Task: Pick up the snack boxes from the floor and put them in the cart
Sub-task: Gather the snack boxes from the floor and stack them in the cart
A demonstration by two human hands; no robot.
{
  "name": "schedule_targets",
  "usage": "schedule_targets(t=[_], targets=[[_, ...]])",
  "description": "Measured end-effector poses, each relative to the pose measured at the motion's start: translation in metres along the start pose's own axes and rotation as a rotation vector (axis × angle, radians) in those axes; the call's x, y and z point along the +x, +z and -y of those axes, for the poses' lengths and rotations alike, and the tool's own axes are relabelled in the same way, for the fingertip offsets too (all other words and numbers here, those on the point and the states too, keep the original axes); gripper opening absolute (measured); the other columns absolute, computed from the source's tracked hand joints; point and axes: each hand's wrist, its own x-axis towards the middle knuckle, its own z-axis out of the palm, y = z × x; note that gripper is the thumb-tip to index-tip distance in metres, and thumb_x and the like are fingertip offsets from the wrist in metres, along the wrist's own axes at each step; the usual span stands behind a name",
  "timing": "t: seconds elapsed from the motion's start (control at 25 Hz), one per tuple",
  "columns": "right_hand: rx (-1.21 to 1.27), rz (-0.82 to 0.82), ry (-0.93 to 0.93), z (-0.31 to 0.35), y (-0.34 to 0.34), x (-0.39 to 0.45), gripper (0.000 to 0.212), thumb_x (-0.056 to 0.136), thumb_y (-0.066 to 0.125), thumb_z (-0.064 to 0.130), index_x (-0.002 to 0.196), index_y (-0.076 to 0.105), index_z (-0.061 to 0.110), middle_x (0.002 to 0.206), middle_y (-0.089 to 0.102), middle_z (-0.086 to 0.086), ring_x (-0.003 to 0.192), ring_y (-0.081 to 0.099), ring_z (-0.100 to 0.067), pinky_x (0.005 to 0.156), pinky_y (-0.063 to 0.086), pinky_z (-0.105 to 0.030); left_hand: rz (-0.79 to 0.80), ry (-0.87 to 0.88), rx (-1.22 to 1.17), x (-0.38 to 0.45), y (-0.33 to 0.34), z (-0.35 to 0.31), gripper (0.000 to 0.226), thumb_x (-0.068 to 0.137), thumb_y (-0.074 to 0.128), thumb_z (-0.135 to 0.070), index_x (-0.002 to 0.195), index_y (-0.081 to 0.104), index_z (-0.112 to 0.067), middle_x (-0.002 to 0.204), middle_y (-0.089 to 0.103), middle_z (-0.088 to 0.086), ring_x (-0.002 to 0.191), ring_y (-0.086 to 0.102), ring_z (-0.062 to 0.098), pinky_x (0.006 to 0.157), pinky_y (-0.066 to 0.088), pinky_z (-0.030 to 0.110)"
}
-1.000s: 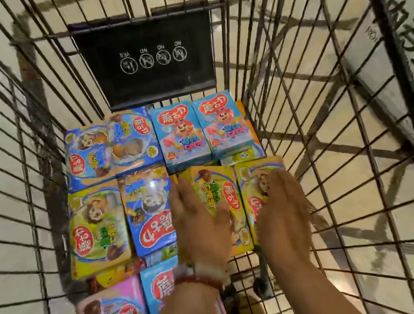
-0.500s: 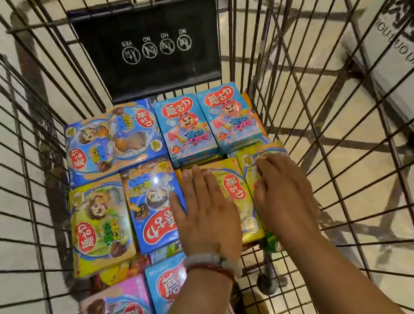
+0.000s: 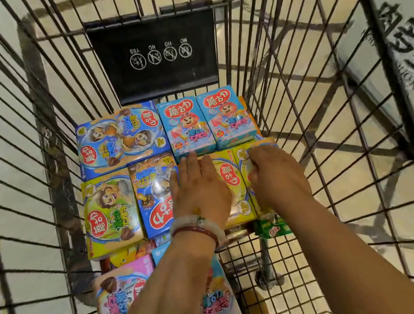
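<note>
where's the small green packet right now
In the head view, the small green packet lies on the cart floor, right of centre, just below the right hand and yellow boxes.
</note>
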Motion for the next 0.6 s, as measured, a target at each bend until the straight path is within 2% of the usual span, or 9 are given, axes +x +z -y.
schedule_targets(t=[0.12, 0.2, 0.28, 0.36, 0.44, 0.48, 0.56, 0.6], targets=[[0.074, 0.057, -0.026, 0.010, -0.049, -0.005, 0.041, 0.093, 0.046, 0.013, 0.134, 0.049, 0.012, 0.134, 0.051, -0.010, 0.123, 0.046, -0.027, 0.092, 0.038, -0.032, -0.031, 0.083, -0.059, -0.016, -0.047, 0.007, 0.058, 0.100, 0.035, -0.032, 0.151, 0.013, -0.016, 0.159, 0.008, 0.004, 0.145, 0.008, 0.022, 0.117, 0.006, 0.037], [0.204, 0.139, -0.038, 0.025, -0.094, -0.022, 0.044, 0.097, 0.046, 0.018, 0.141, 0.043, 0.016, 0.142, 0.048, -0.007, 0.128, 0.045, -0.023, 0.096, 0.037, -0.027, -0.071, 0.207, -0.133, -0.037, -0.093, 0.015, 0.060, 0.095, 0.033, -0.039, 0.149, 0.023, -0.015, 0.155, 0.024, 0.007, 0.142, 0.022, 0.023, 0.115, 0.017, 0.034], [0.240, 0.192, -0.124, 0.044, -0.140, -0.042, 0.045, 0.097, 0.048, 0.024, 0.142, 0.042, 0.021, 0.143, 0.047, -0.003, 0.127, 0.046, -0.021, 0.097, 0.036, -0.024, -0.140, 0.284, -0.199, -0.067, -0.146, 0.023, 0.077, 0.079, 0.029, -0.055, 0.144, 0.036, -0.015, 0.148, 0.038, 0.006, 0.137, 0.033, 0.023, 0.110, 0.023, 0.029], [0.144, 0.195, -0.288, 0.065, -0.188, -0.068, 0.049, 0.097, 0.050, 0.030, 0.143, 0.039, 0.023, 0.148, 0.042, 0.000, 0.132, 0.040, -0.018, 0.103, 0.030, -0.023, -0.230, 0.312, -0.210, -0.103, -0.203, 0.035, 0.091, 0.065, 0.024, -0.063, 0.139, 0.045, -0.013, 0.142, 0.046, 0.007, 0.132, 0.041, 0.024, 0.106, 0.026, 0.024], [0.040, 0.118, -0.441, 0.088, -0.234, -0.097, 0.053, 0.096, 0.046, 0.041, 0.145, 0.037, 0.023, 0.148, 0.041, 0.001, 0.134, 0.037, -0.017, 0.105, 0.026, -0.021, -0.339, 0.342, -0.176, -0.139, -0.259, 0.046, 0.094, 0.062, 0.025, -0.065, 0.137, 0.048, -0.013, 0.140, 0.049, 0.007, 0.130, 0.044, 0.025, 0.102, 0.023, 0.019], [-0.018, 0.042, -0.515, 0.101, -0.257, -0.112, 0.057, 0.094, 0.041, 0.048, 0.144, 0.039, 0.021, 0.145, 0.045, -0.002, 0.132, 0.041, -0.020, 0.105, 0.029, -0.024, -0.371, 0.349, -0.154, -0.161, -0.286, 0.052, 0.095, 0.061, 0.025, -0.067, 0.138, 0.045, -0.015, 0.141, 0.047, 0.005, 0.131, 0.042, 0.023, 0.100, 0.019, 0.016], [-0.140, -0.168, -0.666, 0.122, -0.294, -0.141, 0.066, 0.086, 0.035, 0.057, 0.136, 0.051, 0.017, 0.131, 0.058, -0.009, 0.117, 0.057, -0.027, 0.096, 0.045, -0.034, -0.405, 0.342, -0.121, -0.207, -0.335, 0.063, 0.095, 0.062, 0.025, -0.070, 0.141, 0.040, -0.022, 0.143, 0.042, -0.001, 0.133, 0.038, 0.019, 0.099, 0.017, 0.012], [-0.172, -0.243, -0.713, 0.133, -0.309, -0.154, 0.065, 0.085, 0.036, 0.057, 0.132, 0.055, 0.017, 0.123, 0.062, -0.009, 0.108, 0.062, -0.028, 0.089, 0.051, -0.036, -0.441, 0.344, -0.099, -0.227, -0.353, 0.072, 0.093, 0.064, 0.027, -0.075, 0.141, 0.040, -0.024, 0.143, 0.042, -0.003, 0.132, 0.039, 0.018, 0.100, 0.020, 0.015]])
